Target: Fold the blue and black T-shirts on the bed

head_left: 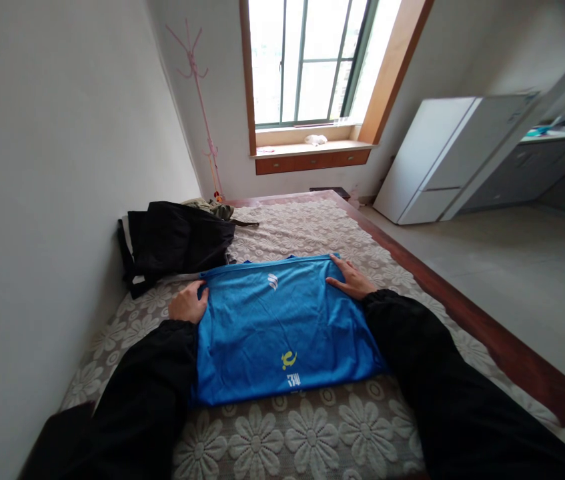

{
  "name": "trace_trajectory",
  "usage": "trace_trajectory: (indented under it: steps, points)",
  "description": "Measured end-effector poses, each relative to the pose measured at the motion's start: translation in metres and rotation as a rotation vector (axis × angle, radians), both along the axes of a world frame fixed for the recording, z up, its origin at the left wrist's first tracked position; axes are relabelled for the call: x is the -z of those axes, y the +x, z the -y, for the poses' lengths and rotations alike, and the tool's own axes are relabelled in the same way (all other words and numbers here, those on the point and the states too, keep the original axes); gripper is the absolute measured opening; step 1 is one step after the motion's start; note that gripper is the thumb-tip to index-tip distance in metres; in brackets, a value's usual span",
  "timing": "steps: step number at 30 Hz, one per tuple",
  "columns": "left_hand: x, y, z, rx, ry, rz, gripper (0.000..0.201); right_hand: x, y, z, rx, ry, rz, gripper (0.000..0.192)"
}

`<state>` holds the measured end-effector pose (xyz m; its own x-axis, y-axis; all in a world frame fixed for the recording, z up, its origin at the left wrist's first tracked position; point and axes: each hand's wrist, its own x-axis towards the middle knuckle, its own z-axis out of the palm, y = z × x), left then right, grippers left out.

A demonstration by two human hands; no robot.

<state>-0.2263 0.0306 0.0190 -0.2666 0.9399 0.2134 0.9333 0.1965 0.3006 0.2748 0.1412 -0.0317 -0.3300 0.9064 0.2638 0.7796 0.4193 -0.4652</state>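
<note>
The blue garment (262, 327) lies flat on the bed (307, 433). My right fingers (346, 268) spread at its far corner; my left fingers (195, 288) curl at its edge, whether pinching I can't tell.

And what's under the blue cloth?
The flowery cover shows on its near and far sides, so the blue cloth seems to lie on that. Anything else right underneath is hidden, so I can't tell.

Smooth cloth garment (247, 320), rough cloth bedcover (312, 437)
</note>
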Motion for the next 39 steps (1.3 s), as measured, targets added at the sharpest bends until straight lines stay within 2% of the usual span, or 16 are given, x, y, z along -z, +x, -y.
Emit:
trace_trajectory:
  steps: [11, 14, 16, 19, 22, 25, 29, 31, 33, 36, 39]
  points:
    - [0.002, -0.012, -0.001, 0.092, -0.059, 0.066, 0.041, 0.004, 0.006, 0.002, 0.067, -0.003, 0.106, 0.071]
    - [-0.005, -0.015, 0.003, 0.142, -0.091, 0.148, 0.049, -0.004, 0.003, 0.004, 0.102, 0.008, 0.048, 0.074]
    - [-0.015, -0.016, 0.015, 0.177, -0.089, 0.227, 0.057, -0.015, 0.002, 0.012, 0.161, -0.001, 0.015, 0.077]
    - [-0.031, -0.015, 0.053, 0.18, -0.086, 0.318, 0.059, -0.031, 0.008, 0.041, 0.189, -0.005, 0.002, 0.078]
    - [-0.039, -0.011, 0.11, 0.111, -0.184, 0.348, 0.044, -0.042, 0.022, 0.095, 0.178, -0.036, -0.03, 0.062]
    - [-0.033, -0.002, 0.167, 0.057, -0.332, 0.442, 0.043, -0.048, 0.033, 0.162, 0.307, -0.139, -0.023, 0.04]
    - [-0.022, 0.016, 0.218, -0.004, -0.385, 0.631, 0.053, -0.053, 0.03, 0.237, 0.285, -0.34, -0.029, 0.04]
    - [-0.02, 0.025, 0.23, -0.04, -0.402, 0.765, 0.063, -0.053, 0.025, 0.256, 0.279, -0.394, -0.072, 0.043]
    - [-0.02, 0.031, 0.234, -0.081, -0.427, 0.893, 0.076, -0.052, 0.021, 0.264, 0.31, -0.419, -0.125, 0.045]
    - [-0.019, 0.035, 0.232, -0.101, -0.406, 0.985, 0.094, -0.049, 0.016, 0.262, 0.356, -0.504, -0.239, 0.05]
    - [-0.016, 0.034, 0.228, -0.112, -0.353, 1.017, 0.098, -0.049, 0.012, 0.256, 0.335, -0.69, -0.367, 0.058]
